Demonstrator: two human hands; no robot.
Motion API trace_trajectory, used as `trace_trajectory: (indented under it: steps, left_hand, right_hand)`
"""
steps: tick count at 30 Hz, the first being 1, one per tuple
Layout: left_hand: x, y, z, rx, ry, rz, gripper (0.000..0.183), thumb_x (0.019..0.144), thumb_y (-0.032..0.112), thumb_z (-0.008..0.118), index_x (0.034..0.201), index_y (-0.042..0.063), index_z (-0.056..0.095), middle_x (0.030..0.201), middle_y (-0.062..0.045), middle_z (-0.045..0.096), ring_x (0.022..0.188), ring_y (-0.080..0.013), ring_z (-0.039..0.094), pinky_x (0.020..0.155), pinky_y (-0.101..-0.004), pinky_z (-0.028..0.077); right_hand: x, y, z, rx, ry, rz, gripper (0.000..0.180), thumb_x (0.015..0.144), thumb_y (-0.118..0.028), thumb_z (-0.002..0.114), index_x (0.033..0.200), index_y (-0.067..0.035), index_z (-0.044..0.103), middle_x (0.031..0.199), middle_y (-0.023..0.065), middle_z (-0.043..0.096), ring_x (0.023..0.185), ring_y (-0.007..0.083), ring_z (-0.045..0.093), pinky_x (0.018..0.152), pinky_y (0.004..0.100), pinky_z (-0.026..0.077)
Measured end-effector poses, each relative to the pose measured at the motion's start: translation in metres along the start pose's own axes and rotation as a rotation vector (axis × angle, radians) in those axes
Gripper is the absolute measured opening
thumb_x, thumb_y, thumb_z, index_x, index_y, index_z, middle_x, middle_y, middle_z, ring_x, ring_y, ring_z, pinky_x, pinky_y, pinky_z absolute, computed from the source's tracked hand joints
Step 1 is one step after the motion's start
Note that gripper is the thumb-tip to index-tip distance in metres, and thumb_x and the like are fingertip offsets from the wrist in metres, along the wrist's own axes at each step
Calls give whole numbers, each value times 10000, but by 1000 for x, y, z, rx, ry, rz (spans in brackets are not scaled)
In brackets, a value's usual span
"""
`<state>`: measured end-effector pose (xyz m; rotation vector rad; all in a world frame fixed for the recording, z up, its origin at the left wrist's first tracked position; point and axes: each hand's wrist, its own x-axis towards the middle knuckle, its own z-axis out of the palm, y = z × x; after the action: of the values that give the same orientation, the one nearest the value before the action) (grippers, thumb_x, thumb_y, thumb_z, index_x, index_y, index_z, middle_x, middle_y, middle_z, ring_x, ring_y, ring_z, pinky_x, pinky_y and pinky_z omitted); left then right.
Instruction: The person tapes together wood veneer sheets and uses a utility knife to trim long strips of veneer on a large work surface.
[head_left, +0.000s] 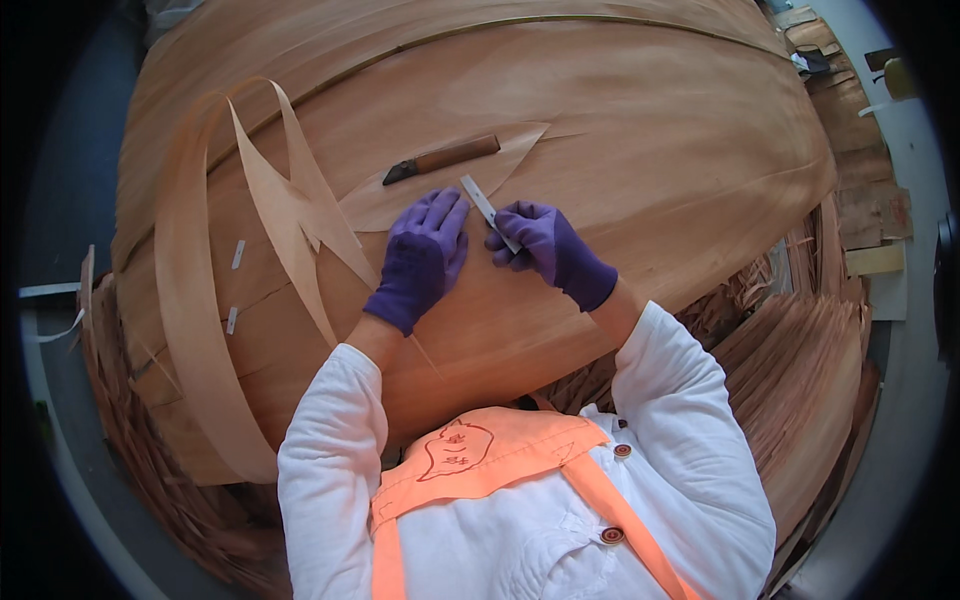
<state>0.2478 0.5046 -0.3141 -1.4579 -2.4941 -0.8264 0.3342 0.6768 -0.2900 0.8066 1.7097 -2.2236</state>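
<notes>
My left hand (424, 251), in a purple glove, lies flat, palm down, on a large sheet of wood veneer (660, 135). In the fingers of my gloved right hand (544, 244) is a narrow white strip (480, 201), slanting up to the left, its lower end partly covered by the fingers. Just beyond both hands a knife with a wooden handle (457, 154) rests on a pointed, leaf-shaped veneer piece (517, 146). Its dark blade points left. Left of my left hand, a cut veneer offcut with pointed ends (277, 195) curls up from the sheet.
A wide veneer band (187, 300) arches at the left, beside small white tape pieces (238, 254). A long thin strip (480, 27) crosses the far part of the sheet. Stacked, ragged veneer (802, 375) lies at the lower right, with more pieces (862, 217) along the right edge.
</notes>
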Motion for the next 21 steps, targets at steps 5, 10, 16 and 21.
trace_trajectory:
  steps: [5,10,16,21]
  left_hand:
    - [5,10,-3,257,-133,91,414,798,139,538,1208,91,560,1308,-82,510,1131,-348,501,954,-460,389]
    - [6,12,-2,351,-175,108,423,808,153,517,1227,105,555,1313,-67,510,1125,-355,501,953,-461,382]
    - [7,11,-3,323,-173,129,396,823,138,487,1210,97,561,1311,-91,503,1135,-350,495,949,-482,367]
    - [10,13,-7,338,-198,124,397,805,137,522,1198,100,570,1285,-89,525,1118,-342,506,956,-476,370]
  right_hand:
    - [-11,7,5,-2,37,67,268,917,-261,556,1005,-9,570,804,72,646,616,120,630,478,222,473]
    - [-19,-3,-3,-203,79,70,216,907,-210,561,954,0,577,746,70,631,546,118,610,458,227,464]
    - [-9,-31,-16,-504,-23,68,190,901,-187,560,896,0,590,701,66,613,516,108,584,441,231,448]
    - [-4,-47,-40,-543,-79,114,182,897,-170,560,883,9,588,670,65,608,510,113,586,431,231,447]
